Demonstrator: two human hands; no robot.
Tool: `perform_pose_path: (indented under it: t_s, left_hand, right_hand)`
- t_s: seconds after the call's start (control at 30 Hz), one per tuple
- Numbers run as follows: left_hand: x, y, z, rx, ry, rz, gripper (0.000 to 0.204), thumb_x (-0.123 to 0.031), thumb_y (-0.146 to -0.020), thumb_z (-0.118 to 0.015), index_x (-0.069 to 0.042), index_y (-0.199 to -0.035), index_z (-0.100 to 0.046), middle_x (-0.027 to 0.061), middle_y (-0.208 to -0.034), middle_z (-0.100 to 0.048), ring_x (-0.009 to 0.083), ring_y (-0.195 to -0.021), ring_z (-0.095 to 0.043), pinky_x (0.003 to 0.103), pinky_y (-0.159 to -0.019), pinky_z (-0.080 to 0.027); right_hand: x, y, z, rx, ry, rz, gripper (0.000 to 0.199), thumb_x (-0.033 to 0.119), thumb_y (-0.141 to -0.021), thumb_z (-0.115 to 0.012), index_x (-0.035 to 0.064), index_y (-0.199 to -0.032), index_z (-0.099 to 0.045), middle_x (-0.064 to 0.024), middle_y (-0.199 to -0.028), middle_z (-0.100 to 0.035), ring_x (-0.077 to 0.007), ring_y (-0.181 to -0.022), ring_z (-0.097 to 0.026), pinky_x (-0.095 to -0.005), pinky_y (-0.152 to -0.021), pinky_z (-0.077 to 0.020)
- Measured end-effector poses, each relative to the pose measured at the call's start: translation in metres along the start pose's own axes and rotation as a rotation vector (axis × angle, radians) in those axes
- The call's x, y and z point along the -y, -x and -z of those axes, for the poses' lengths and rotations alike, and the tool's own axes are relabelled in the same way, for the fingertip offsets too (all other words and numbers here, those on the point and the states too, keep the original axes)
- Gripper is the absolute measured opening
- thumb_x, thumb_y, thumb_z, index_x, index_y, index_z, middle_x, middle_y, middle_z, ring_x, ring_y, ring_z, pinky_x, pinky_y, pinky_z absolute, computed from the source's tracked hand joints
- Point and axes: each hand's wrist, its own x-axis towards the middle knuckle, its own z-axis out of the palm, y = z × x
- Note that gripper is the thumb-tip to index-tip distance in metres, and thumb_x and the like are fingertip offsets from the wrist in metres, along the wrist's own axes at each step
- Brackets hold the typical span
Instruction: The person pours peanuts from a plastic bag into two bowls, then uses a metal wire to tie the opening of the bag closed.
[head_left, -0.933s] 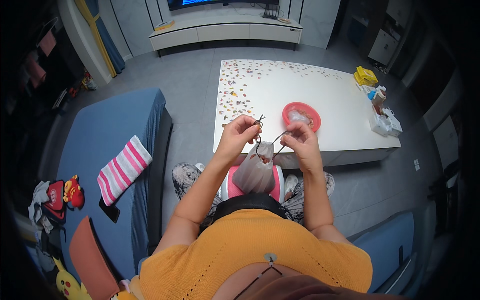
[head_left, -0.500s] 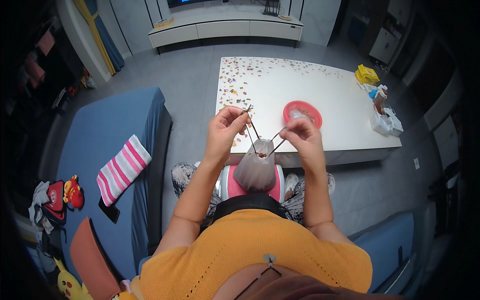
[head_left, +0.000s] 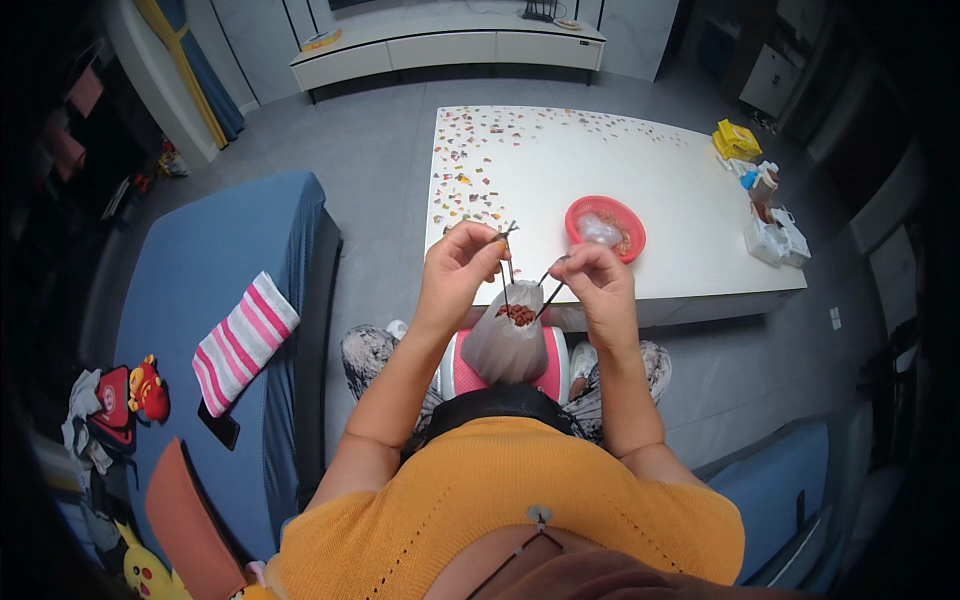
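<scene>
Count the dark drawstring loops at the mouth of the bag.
2: the left loop runs from the bag to the left hand, the right loop to the right hand. Some cord may be hidden.

soft, even light fills the room around me, brightest on the white counter (head_left: 540, 170), while shadow darkens the floor (head_left: 740, 350) beneath its near edge. toward the rim everything dims to black and the tv cabinet (head_left: 440, 53) bows; the middle is sharp.
</scene>
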Motion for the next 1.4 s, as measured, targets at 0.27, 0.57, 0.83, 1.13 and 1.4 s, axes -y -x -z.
perform_pose_path:
  t_s: [0.27,0.57,0.83,1.13,1.4]
  left_hand:
    - [-0.010,-0.016,0.010,-0.061,0.068,-0.067,0.009,-0.008,-0.083,-0.060,-0.001,-0.088,-0.056,0.0057,-0.075,-0.061,0.0079,-0.062,-0.051,0.020,-0.057,-0.040]
    - [0.007,-0.005,0.016,-0.103,0.081,0.030,0.009,-0.009,-0.082,-0.062,-0.003,-0.086,-0.056,0.0028,-0.076,-0.061,0.0067,-0.064,-0.051,0.020,-0.058,-0.041]
    - [0.005,0.003,-0.010,0.049,-0.117,-0.185,0.008,0.002,-0.078,-0.062,0.000,-0.085,-0.061,0.0019,-0.086,-0.054,0.0071,-0.076,-0.054,0.019,-0.066,-0.043]
    - [0.047,0.010,0.004,0.001,-0.199,-0.112,0.014,-0.009,-0.086,-0.053,-0.002,-0.096,-0.060,0.0045,-0.090,-0.054,0.0095,-0.077,-0.052,0.022,-0.068,-0.042]
    - [0.068,0.026,0.001,0.295,-0.347,0.011,0.021,-0.014,-0.086,-0.054,0.000,-0.102,-0.059,0.0047,-0.092,-0.058,0.0089,-0.077,-0.058,0.021,-0.064,-0.045]
  right_hand:
    - [0.011,-0.004,-0.002,-0.076,0.049,0.143,0.008,-0.005,-0.081,-0.057,0.0024,-0.080,-0.055,-0.0026,-0.085,-0.053,-0.0121,-0.080,-0.058,-0.0264,-0.078,-0.0483]
    - [0.002,0.002,0.004,-0.113,0.078,-0.015,0.006,0.000,-0.082,-0.057,0.0001,-0.088,-0.055,-0.0030,-0.079,-0.056,-0.0091,-0.070,-0.056,-0.0223,-0.065,-0.0477]
    - [0.003,0.007,-0.020,0.083,0.661,-0.042,0.025,0.004,-0.076,-0.064,0.0002,-0.100,-0.061,0.0006,-0.071,-0.055,-0.0041,-0.058,-0.047,-0.0191,-0.054,-0.0403]
    - [-0.022,-0.007,-0.008,0.003,0.499,-0.057,0.014,0.010,-0.082,-0.062,-0.0037,-0.084,-0.063,-0.0016,-0.068,-0.059,-0.0064,-0.060,-0.053,-0.0215,-0.055,-0.0423]
    - [-0.017,-0.018,-0.006,-0.095,0.362,-0.087,0.010,0.010,-0.086,-0.057,0.0007,-0.086,-0.058,-0.0004,-0.068,-0.057,-0.0031,-0.061,-0.050,-0.0174,-0.052,-0.0372]
